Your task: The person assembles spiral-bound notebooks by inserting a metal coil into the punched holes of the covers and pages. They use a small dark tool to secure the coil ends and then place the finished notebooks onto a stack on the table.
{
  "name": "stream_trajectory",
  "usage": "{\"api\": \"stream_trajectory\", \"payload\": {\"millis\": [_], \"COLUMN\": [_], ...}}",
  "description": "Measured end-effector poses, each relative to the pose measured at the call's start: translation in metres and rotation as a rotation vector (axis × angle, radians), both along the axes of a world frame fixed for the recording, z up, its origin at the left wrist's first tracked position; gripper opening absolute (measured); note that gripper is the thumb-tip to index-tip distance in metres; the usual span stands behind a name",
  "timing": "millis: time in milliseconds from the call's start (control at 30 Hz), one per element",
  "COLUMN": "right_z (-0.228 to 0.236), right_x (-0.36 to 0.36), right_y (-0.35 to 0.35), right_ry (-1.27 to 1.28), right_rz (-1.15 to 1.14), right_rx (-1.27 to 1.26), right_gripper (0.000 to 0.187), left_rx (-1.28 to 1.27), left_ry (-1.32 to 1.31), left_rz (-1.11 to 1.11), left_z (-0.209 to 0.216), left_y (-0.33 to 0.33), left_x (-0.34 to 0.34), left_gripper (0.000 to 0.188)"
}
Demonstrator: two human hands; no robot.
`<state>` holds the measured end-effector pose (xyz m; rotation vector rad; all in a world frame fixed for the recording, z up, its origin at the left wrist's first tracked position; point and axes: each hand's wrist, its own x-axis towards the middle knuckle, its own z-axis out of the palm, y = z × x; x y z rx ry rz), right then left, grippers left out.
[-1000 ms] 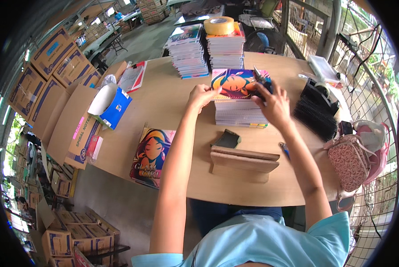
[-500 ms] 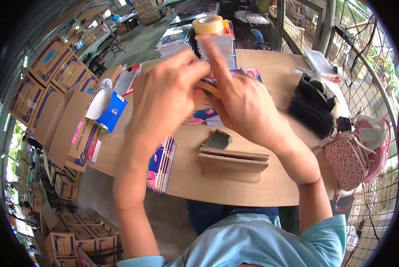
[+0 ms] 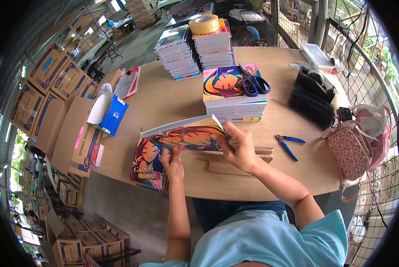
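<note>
Okay, left hand (image 3: 173, 162) and right hand (image 3: 238, 149) both pinch the covered page block (image 3: 190, 135), held over the surface (image 3: 208, 189) near coil-bound notebooks (image 3: 147, 155). Keep edges flush, grip even; don't crease corners.

We are holding a colourful notebook (image 3: 184, 138) above the counter (image 3: 244, 189), our left hand (image 3: 173, 165) pinching its lower edge and our right hand (image 3: 241, 147) its right end. Blue-handled scissors (image 3: 249, 79) are lying on a notebook stack (image 3: 235, 109); blue pliers (image 3: 295, 139) are resting near folded cardboard (image 3: 228, 167).
</note>
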<state>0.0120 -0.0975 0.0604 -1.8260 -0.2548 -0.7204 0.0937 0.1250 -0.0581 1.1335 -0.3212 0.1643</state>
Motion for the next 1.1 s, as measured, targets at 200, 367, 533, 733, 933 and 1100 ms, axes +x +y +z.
{"api": "stream_trajectory", "payload": {"millis": [200, 367, 533, 733, 933, 1100], "right_z": [-0.002, -0.01, -0.027, -0.063, -0.087, -0.107], "right_x": [-0.003, 0.003, -0.009, -0.078, -0.066, 0.045], "right_y": [-0.001, 0.001, -0.018, -0.076, -0.118, -0.221], "right_ry": [-0.044, -0.031, 0.053, 0.14, 0.346, 0.329], "right_rz": [0.025, -0.001, -0.067, -0.287, 0.06, -0.794], "right_rx": [-0.02, -0.061, -0.123, -0.119, -0.06, -0.796], "right_gripper": [0.015, 0.013, 0.01, 0.032, 0.056, 0.024], "left_rx": [-0.044, -0.071, 0.186, 0.606, 0.274, 0.586], "left_ry": [-0.025, -0.019, 0.039, -0.216, 0.091, -0.476], "left_rz": [-0.059, -0.089, -0.133, -0.106, -0.199, 0.495], "left_z": [-0.004, -0.011, -0.027, -0.039, -0.055, 0.033], "left_y": [-0.004, 0.002, 0.0, -0.053, -0.053, -0.093], "left_x": [-0.002, 0.009, 0.002, -0.05, -0.058, -0.092], "left_gripper": [0.038, 0.038, 0.044, 0.063, 0.075, 0.075]}}
